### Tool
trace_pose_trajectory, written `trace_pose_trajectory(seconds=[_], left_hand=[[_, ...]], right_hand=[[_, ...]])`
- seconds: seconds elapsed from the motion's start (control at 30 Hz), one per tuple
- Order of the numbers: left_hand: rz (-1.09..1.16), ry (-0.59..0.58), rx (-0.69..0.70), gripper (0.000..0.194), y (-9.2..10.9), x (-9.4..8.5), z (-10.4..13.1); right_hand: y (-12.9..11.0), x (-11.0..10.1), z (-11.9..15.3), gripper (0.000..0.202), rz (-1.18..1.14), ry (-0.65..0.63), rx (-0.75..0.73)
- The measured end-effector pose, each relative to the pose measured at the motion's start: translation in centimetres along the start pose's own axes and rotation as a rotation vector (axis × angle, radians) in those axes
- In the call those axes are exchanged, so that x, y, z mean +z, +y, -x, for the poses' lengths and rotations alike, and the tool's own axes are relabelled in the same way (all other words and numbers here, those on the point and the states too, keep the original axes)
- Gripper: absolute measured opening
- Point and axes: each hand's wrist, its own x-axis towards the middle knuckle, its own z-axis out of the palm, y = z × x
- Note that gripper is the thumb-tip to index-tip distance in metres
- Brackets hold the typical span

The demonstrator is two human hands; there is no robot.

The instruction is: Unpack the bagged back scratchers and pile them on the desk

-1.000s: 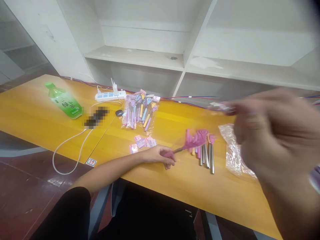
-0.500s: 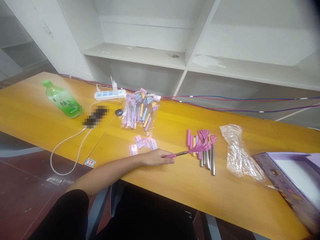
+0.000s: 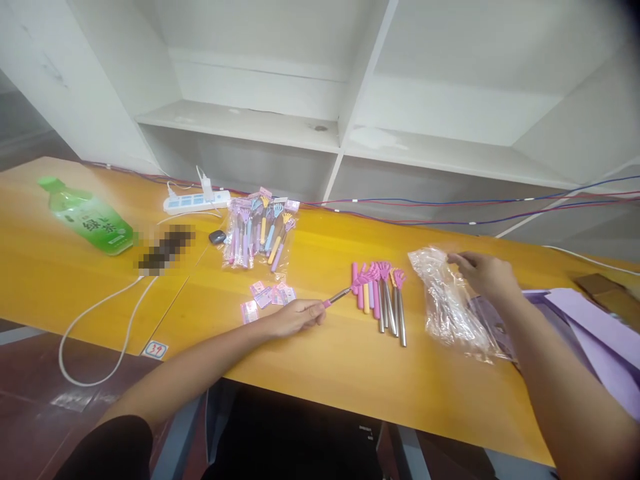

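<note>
My left hand (image 3: 300,316) is closed round the pink handle of a back scratcher (image 3: 341,295) with a metal shaft. Its pink claw points right, over a group of loose parts. Those parts are pink, yellow and purple handle sleeves (image 3: 367,300) beside metal rods with pink and orange claws (image 3: 395,303). At the right, my right hand (image 3: 483,272) has its thumb and fingers together at the upper corner of some clear plastic bags (image 3: 440,303). The bags lie crumpled on the table.
Bagged back scratchers (image 3: 260,230) lie near a power strip (image 3: 196,201). Small printed cards (image 3: 270,295) sit in front of them. A green bottle (image 3: 90,217), a white cable (image 3: 65,320) and a black case (image 3: 217,237) are leftward; a purple box (image 3: 565,317) is rightward.
My right hand has come into view and reached the plastic bags. The view has shifted right. My left hand still holds the back scratcher over the loose parts.
</note>
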Motion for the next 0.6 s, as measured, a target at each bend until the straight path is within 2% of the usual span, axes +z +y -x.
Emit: trace_pose_trajectory(seconds=[0.1,0.2,0.27,0.3,0.37,0.4,0.47,0.5,0.6], left_hand=[[0.026,0.009,-0.013,0.061,0.1,0.1,0.0],[0.016,0.036,0.002,0.060,0.2,0.1,0.0],[-0.026,0.062,0.039,0.058,0.3,0.0,0.1],[-0.064,0.080,0.057,0.057,0.4,0.0,0.1],[-0.214,0.137,0.091,0.053,0.4,0.1,0.2],[-0.325,0.173,0.110,0.050,0.3,0.3,0.2],[-0.572,0.236,0.153,0.043,0.0,0.8,0.2],[-0.679,0.257,0.170,0.040,-0.2,1.1,0.2],[-0.900,0.324,0.152,0.037,-0.9,2.1,0.0]], right_hand=[[1.0,0.0,-1.3,0.029,0.008,-0.006,0.041],[-0.1,0.2,0.2,0.032,0.004,0.116,0.049],[-2.4,1.5,3.8,0.031,-0.106,0.150,-0.010],[-4.0,2.6,6.3,0.028,-0.282,0.118,-0.061],[-7.8,5.2,12.4,0.038,-0.735,-0.168,-0.206],[-9.9,6.6,15.4,0.047,-0.934,-0.291,-0.216],[-14.1,8.8,20.5,0.052,-1.250,-0.442,-0.159],[-16.0,9.6,22.4,0.052,-1.392,-0.468,-0.107],[-20.7,10.6,25.2,0.045,-1.730,-0.444,0.040]])
